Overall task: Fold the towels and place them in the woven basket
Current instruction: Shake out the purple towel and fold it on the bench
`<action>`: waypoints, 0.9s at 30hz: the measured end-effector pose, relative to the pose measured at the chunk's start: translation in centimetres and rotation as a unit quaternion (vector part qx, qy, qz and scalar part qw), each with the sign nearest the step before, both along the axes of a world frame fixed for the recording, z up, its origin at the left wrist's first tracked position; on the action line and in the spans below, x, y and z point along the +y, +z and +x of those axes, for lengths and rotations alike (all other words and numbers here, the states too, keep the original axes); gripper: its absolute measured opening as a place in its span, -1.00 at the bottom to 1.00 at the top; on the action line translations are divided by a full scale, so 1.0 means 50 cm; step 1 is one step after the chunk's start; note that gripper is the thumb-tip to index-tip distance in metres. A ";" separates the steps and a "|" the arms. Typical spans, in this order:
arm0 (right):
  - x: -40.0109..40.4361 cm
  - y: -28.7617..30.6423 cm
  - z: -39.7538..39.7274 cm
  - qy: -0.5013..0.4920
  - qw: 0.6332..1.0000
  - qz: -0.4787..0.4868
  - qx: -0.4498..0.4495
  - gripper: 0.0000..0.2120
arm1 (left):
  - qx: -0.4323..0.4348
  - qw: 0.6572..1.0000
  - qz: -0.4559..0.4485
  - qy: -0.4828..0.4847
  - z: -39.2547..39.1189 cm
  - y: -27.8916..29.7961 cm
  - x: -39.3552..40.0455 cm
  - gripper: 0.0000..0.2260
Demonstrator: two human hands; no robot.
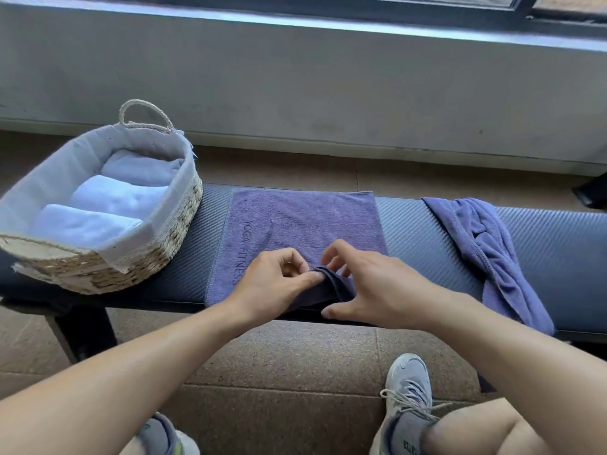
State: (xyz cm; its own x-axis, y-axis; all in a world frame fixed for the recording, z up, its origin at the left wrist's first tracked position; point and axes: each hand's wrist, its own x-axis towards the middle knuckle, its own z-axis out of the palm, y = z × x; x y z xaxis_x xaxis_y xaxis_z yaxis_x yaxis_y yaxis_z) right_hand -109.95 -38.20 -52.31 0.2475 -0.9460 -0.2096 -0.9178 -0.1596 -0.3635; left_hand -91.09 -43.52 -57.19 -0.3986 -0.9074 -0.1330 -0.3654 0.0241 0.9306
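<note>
A purple towel (305, 221) printed "YOGA FITNESS" lies flat across the dark bench (551, 238). Its near edge is bunched up into a small fold between my hands. My left hand (276, 284) pinches that fold with thumb and fingers. My right hand (371, 280) holds the same fold from the right, with its other fingers spread. A woven basket (177, 231) with a grey cloth liner stands on the bench's left end. Three folded pale blue towels (115, 198) lie side by side in it. A second purple towel (486, 254) lies crumpled on the right, hanging over the bench's front edge.
A low grey wall (295, 83) under a window runs behind the bench. Tiled floor (279, 372) lies in front of it. My grey shoes (407, 399) and a bare knee sit at the bottom of the view.
</note>
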 end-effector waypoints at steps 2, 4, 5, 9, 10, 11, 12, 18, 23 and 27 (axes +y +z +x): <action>-0.003 0.000 0.005 -0.009 1.000 -0.012 0.005 -0.56 | 0.003 1.000 0.003 0.003 -0.001 -0.002 0.000 -0.75; -0.006 0.000 0.003 -0.032 0.999 -0.010 -0.010 -0.63 | 0.002 1.000 0.007 0.000 0.001 -0.004 -0.001 -0.72; -0.008 0.002 0.001 -0.044 0.999 -0.012 -0.011 -0.66 | 0.002 1.000 0.011 -0.002 0.002 -0.004 -0.001 -0.71; -0.020 0.010 -0.013 -0.088 0.995 -0.037 0.000 -0.81 | 0.010 1.000 0.015 -0.010 0.002 -0.004 -0.002 -0.67; -0.023 0.011 -0.019 -0.101 0.994 -0.046 -0.006 -0.82 | 0.014 1.000 0.019 -0.015 0.002 -0.004 -0.002 -0.66; -0.027 0.011 -0.026 -0.112 0.992 -0.053 -0.014 -0.82 | 0.018 0.999 0.024 -0.020 0.003 -0.002 -0.001 -0.65; -0.030 0.012 -0.034 -0.119 0.991 -0.061 -0.026 -0.80 | 0.019 0.999 0.028 -0.025 0.004 -0.001 -0.001 -0.63; -0.032 0.035 -0.076 -0.100 0.975 0.003 -0.200 -0.89 | -0.004 0.999 0.011 -0.038 0.013 -0.007 -0.005 -0.54; -0.033 0.042 -0.098 -0.096 0.950 0.081 -0.286 -0.76 | 0.016 0.999 0.017 -0.045 0.016 -0.008 -0.005 -0.59; -0.033 0.038 -0.098 -0.114 0.921 0.112 -0.355 -0.72 | -0.032 0.996 0.007 -0.080 0.021 -0.005 -0.007 -0.66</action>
